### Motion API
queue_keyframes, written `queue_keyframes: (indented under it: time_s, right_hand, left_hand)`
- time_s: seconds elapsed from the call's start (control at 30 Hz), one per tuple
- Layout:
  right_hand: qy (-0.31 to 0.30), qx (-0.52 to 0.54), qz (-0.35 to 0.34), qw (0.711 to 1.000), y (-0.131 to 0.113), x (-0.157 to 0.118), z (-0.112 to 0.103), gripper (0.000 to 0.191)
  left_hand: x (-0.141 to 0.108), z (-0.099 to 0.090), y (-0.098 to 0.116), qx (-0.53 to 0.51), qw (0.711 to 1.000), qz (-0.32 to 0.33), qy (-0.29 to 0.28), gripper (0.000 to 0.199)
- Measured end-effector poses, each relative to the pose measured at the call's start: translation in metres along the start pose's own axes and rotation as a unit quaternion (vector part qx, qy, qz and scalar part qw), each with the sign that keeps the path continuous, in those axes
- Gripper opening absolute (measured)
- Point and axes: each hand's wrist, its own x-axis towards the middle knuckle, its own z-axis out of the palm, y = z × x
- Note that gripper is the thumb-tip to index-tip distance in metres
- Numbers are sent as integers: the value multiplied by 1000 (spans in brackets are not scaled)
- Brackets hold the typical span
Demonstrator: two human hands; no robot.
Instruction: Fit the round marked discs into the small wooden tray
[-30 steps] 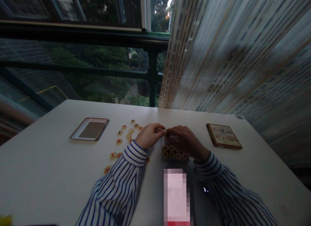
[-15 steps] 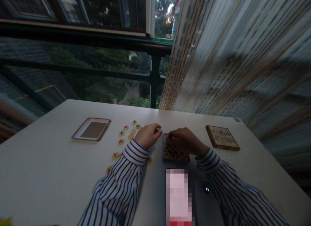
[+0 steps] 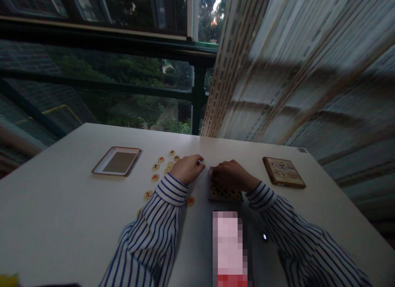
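Right hand [image 3: 232, 176] over box [image 3: 226, 200] of pieces [image 3: 214, 193]

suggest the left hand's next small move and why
Perhaps the left hand could take the red-marked piece between its sleeve and the box: that piece lies loose, the hand shows nothing held, and the right hand is over the box.
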Motion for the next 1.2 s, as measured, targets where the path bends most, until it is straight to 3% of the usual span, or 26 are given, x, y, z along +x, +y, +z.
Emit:
queue_keyframes:
  time_s: [0.67,1.2]
  right_hand:
    - [-60,-23,0,998,-2,6,-1,26]
    - [-56,-15,-11,998,0,5,0,25]
  left_hand:
    - [-1,0,-1,23,1000,4,-8,33]
    - [-1,0,-3,11,1000,6,0,32]
